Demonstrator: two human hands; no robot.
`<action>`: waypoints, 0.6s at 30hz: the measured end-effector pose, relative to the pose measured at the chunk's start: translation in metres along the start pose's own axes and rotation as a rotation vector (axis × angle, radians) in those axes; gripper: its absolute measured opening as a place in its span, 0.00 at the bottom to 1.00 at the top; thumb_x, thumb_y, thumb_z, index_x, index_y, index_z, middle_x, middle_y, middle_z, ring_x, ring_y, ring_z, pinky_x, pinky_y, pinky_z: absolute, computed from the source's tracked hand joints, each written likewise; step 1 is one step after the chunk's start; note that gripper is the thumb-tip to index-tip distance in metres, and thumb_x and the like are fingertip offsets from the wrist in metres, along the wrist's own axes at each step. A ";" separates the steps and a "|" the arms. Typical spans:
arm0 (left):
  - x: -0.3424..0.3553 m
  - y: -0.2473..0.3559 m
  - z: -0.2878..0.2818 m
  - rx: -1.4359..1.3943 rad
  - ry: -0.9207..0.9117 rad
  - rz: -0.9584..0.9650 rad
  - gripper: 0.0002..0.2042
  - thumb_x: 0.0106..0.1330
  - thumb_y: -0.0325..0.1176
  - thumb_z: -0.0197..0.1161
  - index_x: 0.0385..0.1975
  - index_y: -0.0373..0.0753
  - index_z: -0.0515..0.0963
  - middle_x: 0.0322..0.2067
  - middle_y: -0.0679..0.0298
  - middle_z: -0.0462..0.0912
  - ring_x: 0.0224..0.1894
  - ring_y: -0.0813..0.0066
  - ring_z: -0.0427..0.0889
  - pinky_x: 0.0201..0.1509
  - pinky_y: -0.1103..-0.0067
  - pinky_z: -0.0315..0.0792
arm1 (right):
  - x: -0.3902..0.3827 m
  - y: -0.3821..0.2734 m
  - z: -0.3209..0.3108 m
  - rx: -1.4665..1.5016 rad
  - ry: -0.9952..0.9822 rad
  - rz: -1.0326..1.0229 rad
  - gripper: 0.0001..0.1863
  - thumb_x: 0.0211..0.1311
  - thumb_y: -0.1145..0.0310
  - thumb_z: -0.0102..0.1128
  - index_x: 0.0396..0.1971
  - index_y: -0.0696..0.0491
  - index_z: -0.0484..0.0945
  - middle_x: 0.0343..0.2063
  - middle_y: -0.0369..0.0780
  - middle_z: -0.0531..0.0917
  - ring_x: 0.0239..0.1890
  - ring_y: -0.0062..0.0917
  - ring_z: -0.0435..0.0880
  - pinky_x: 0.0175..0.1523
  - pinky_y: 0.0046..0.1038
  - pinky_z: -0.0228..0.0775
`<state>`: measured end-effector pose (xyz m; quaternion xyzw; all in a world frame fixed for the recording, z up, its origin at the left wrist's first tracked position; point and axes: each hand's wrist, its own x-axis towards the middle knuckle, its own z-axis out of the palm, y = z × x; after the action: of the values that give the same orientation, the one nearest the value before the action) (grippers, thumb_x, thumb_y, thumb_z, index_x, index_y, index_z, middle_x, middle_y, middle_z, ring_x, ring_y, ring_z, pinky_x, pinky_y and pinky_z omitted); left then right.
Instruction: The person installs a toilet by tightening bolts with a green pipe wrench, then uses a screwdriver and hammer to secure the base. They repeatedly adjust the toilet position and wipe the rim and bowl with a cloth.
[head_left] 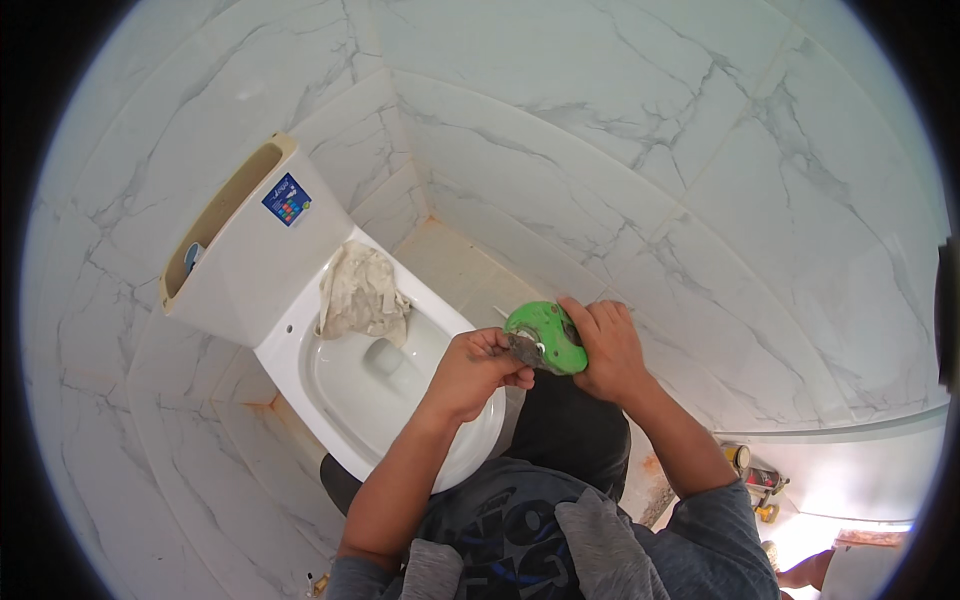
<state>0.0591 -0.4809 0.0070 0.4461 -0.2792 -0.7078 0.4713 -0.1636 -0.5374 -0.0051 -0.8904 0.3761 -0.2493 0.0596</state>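
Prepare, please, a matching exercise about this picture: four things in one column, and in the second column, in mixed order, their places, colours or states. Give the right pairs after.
1. Cloth
2. Sticker
3. Tool
4. Tank

A. green, between the left hand and the right hand
B. lying over the back edge of the bowl
C. white in front, open on top
D. mostly blue, with small coloured squares

Pairs: 1-B, 2-D, 3-A, 4-C

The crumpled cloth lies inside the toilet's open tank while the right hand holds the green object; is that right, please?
Not quite: the crumpled cloth isn't inside the open tank; the head view shows it over the back of the bowl. The right hand does hold the green object.
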 end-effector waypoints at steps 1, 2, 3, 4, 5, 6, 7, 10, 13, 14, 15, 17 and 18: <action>0.001 0.000 0.000 -0.004 -0.019 0.013 0.02 0.69 0.21 0.64 0.35 0.30 0.78 0.30 0.58 0.85 0.29 0.72 0.86 0.37 0.75 0.84 | -0.001 -0.001 -0.001 0.038 -0.069 0.048 0.46 0.37 0.74 0.69 0.67 0.51 0.69 0.39 0.43 0.77 0.46 0.40 0.77 0.62 0.48 0.62; 0.001 -0.001 -0.001 -0.003 -0.028 0.019 0.02 0.69 0.21 0.65 0.34 0.30 0.78 0.30 0.58 0.85 0.29 0.72 0.86 0.37 0.75 0.84 | -0.002 -0.002 -0.002 0.063 -0.206 0.147 0.47 0.37 0.74 0.69 0.68 0.50 0.68 0.40 0.43 0.77 0.46 0.40 0.77 0.65 0.49 0.62; 0.001 -0.002 -0.001 0.008 -0.015 0.014 0.03 0.69 0.22 0.65 0.34 0.31 0.78 0.30 0.58 0.85 0.29 0.72 0.86 0.37 0.75 0.84 | -0.001 -0.002 -0.002 0.039 -0.083 0.041 0.48 0.37 0.74 0.69 0.68 0.50 0.67 0.42 0.44 0.77 0.47 0.40 0.77 0.65 0.50 0.62; 0.002 -0.002 -0.001 0.010 -0.029 0.025 0.03 0.68 0.22 0.65 0.34 0.31 0.78 0.29 0.58 0.85 0.29 0.72 0.86 0.37 0.75 0.84 | -0.001 -0.002 -0.003 0.002 -0.028 -0.010 0.49 0.37 0.74 0.69 0.69 0.50 0.66 0.43 0.44 0.77 0.48 0.40 0.76 0.66 0.51 0.61; 0.002 -0.002 -0.001 0.023 -0.024 0.026 0.04 0.68 0.22 0.66 0.33 0.31 0.77 0.29 0.58 0.85 0.29 0.72 0.86 0.37 0.75 0.84 | -0.001 -0.001 -0.004 -0.039 -0.017 -0.032 0.49 0.37 0.74 0.69 0.70 0.51 0.66 0.44 0.45 0.76 0.49 0.40 0.76 0.66 0.51 0.61; 0.002 -0.003 -0.001 0.037 -0.023 0.031 0.04 0.68 0.22 0.66 0.33 0.31 0.77 0.29 0.58 0.85 0.29 0.72 0.86 0.37 0.76 0.84 | 0.000 0.000 -0.004 -0.017 -0.010 -0.052 0.50 0.37 0.75 0.69 0.70 0.51 0.65 0.45 0.45 0.76 0.50 0.41 0.76 0.65 0.51 0.62; 0.002 -0.003 -0.001 0.043 -0.027 0.026 0.02 0.67 0.21 0.65 0.36 0.31 0.79 0.31 0.59 0.86 0.29 0.72 0.86 0.37 0.76 0.83 | 0.000 0.001 -0.004 -0.002 -0.049 -0.044 0.50 0.37 0.75 0.69 0.70 0.52 0.65 0.46 0.45 0.76 0.51 0.41 0.76 0.63 0.50 0.63; 0.003 -0.003 0.002 0.071 -0.018 0.044 0.06 0.66 0.19 0.64 0.41 0.29 0.81 0.34 0.60 0.87 0.29 0.74 0.85 0.38 0.77 0.81 | 0.001 0.007 -0.005 0.041 -0.092 -0.057 0.50 0.38 0.74 0.69 0.71 0.53 0.64 0.46 0.45 0.76 0.51 0.41 0.75 0.59 0.46 0.65; 0.004 -0.004 0.011 0.104 0.018 0.085 0.03 0.67 0.19 0.64 0.38 0.29 0.80 0.31 0.60 0.86 0.29 0.75 0.85 0.37 0.79 0.81 | -0.001 0.012 -0.005 0.060 -0.066 -0.069 0.49 0.40 0.73 0.70 0.71 0.53 0.64 0.45 0.44 0.76 0.49 0.41 0.75 0.56 0.42 0.66; 0.004 -0.005 0.015 0.117 0.028 0.103 0.01 0.68 0.20 0.64 0.36 0.30 0.79 0.30 0.60 0.85 0.28 0.76 0.85 0.37 0.79 0.81 | -0.002 0.013 -0.005 0.062 -0.046 -0.071 0.49 0.41 0.73 0.70 0.71 0.52 0.64 0.44 0.44 0.76 0.49 0.40 0.75 0.55 0.40 0.67; 0.005 -0.005 0.018 0.131 0.039 0.116 0.02 0.69 0.20 0.64 0.34 0.30 0.78 0.29 0.60 0.85 0.28 0.76 0.84 0.37 0.79 0.82 | -0.004 0.015 -0.006 0.057 -0.062 -0.058 0.48 0.42 0.72 0.70 0.71 0.53 0.64 0.44 0.44 0.75 0.48 0.40 0.75 0.53 0.39 0.67; 0.007 -0.006 0.024 0.146 0.016 0.121 0.02 0.69 0.20 0.64 0.34 0.30 0.78 0.28 0.60 0.85 0.28 0.77 0.84 0.37 0.80 0.81 | -0.009 0.018 -0.008 0.053 -0.097 -0.029 0.47 0.43 0.71 0.70 0.70 0.53 0.65 0.42 0.43 0.75 0.47 0.39 0.75 0.51 0.37 0.67; 0.008 -0.006 0.026 0.156 0.018 0.104 0.02 0.69 0.20 0.64 0.34 0.30 0.78 0.28 0.60 0.85 0.28 0.77 0.84 0.37 0.80 0.81 | -0.012 0.019 -0.008 0.051 -0.080 -0.022 0.47 0.43 0.71 0.70 0.70 0.53 0.65 0.42 0.43 0.75 0.46 0.40 0.74 0.50 0.38 0.67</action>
<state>0.0324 -0.4870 0.0107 0.4728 -0.3521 -0.6544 0.4735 -0.1867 -0.5420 -0.0082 -0.9019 0.3570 -0.2239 0.0946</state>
